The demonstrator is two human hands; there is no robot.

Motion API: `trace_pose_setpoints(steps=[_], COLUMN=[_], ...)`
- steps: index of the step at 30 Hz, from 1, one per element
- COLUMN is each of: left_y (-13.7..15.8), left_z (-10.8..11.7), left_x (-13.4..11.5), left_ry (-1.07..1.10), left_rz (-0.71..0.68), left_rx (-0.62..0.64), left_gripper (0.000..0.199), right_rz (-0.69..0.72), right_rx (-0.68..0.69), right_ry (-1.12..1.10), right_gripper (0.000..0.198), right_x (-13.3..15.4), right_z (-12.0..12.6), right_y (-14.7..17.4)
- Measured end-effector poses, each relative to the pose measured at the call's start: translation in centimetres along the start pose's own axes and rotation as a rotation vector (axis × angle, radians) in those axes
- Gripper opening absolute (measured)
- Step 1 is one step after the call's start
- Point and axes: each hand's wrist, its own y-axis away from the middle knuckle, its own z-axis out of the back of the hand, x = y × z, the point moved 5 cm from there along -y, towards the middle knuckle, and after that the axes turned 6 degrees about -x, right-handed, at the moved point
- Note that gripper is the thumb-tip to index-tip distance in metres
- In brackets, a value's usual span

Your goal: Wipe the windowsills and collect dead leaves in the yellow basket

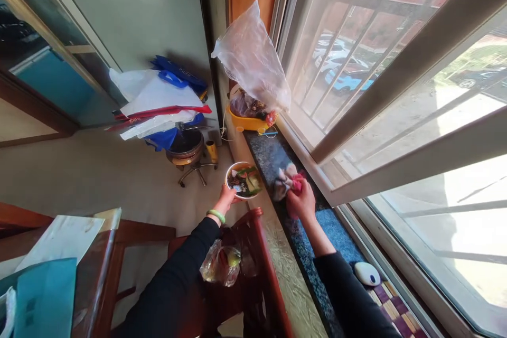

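My left hand (226,198), with a pale green bangle on the wrist, grips a white-rimmed round bowl (227,173) by its near edge. Small items, some dark and some green, lie inside the bowl, too unclear to name. My right hand (301,199) is closed on a bunched cloth (283,184) in red, white and grey, slightly blurred. It rests on or just above the dark stone windowsill (273,156); contact cannot be made out.
A yellow basket (247,123) with a clear plastic bag (253,58) stands at the sill's far end. A white mouse-shaped object (367,274) lies nearer. Below are a red wooden chair (273,280) and a stool (186,150) piled with bags. Window frames (396,74) border the right.
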Motion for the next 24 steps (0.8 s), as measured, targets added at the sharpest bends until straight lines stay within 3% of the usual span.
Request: trace_pose_setpoints(steps=[2, 4, 7, 9, 11, 13, 15, 17, 20, 24], left_y=[0.0, 0.0, 0.2, 0.5, 0.9, 1.2, 1.4, 1.6, 1.9, 2.2], left_z=[0.0, 0.0, -0.2, -0.3, -0.1, 0.2, 0.7, 1.0, 1.3, 1.7], left_x=[0.6, 1.0, 1.3, 1.2, 1.0, 0.9, 0.8, 0.9, 1.2, 1.7], left_ry=[-0.003, -0.01, -0.018, -0.022, -0.023, -0.021, -0.013, -0.004, 0.007, 0.022], left_rz=[0.016, 0.022, 0.006, -0.005, -0.008, -0.008, -0.013, -0.012, -0.008, -0.009], left_rx=[-0.002, -0.007, -0.003, 0.009, 0.02, 0.018, 0.006, 0.0, 0.002, 0.002], left_gripper=[0.056, 0.057, 0.06, 0.061, 0.06, 0.059, 0.057, 0.051, 0.042, 0.039], right_rz=[0.074, 0.114, 0.165, 0.211, 0.309, 0.435, 0.514, 0.557, 0.599, 0.638], right_rx=[-0.017, -0.02, 0.114, 0.215, 0.216, 0.136, 0.08, 0.116, 0.202, 0.215], right_ry=[0.128, 0.144, 0.062, -0.005, -0.005, 0.094, 0.249, 0.389, 0.567, 0.773], right_gripper=[0.024, 0.024, 0.021, 0.017, 0.014, 0.016, 0.022, 0.021, 0.02, 0.025], right_x=[-1.0, -0.6, 2.3, 4.4, 5.6, 5.2, 3.2, 0.4, -3.0, -3.5], right_z=[0.2, -1.9, -6.8, -8.0, -6.2, -2.2, 2.0, 4.6, 4.9, 1.4], right_y=[1.0, 0.9, -0.8, -2.2, -3.3, -3.9, -4.0, -3.9, -3.8, -5.8])
